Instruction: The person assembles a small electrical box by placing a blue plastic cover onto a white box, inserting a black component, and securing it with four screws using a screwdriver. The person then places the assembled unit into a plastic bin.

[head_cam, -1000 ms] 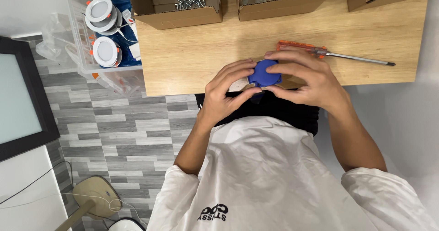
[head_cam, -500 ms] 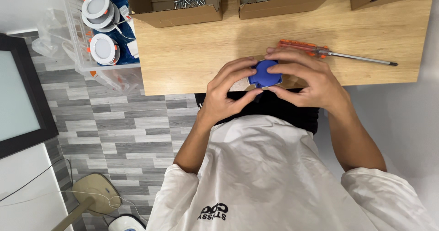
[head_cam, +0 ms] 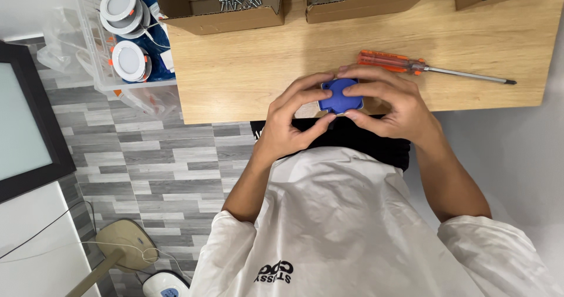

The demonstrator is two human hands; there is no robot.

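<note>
Left hand (head_cam: pixel 288 126) and right hand (head_cam: pixel 390 106) grip a blue part (head_cam: pixel 340 96) beside an orange screwdriver (head_cam: pixel 423 68).

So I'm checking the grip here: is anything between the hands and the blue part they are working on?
Nothing visible. The left hand and right hand both have bare fingers directly on the blue part, held at the table's near edge. The orange-handled screwdriver lies just beyond the right hand, not between them.

Blue part (head_cam: pixel 339 95) — edges under fingers (head_cam: pixel 305 91).
</note>
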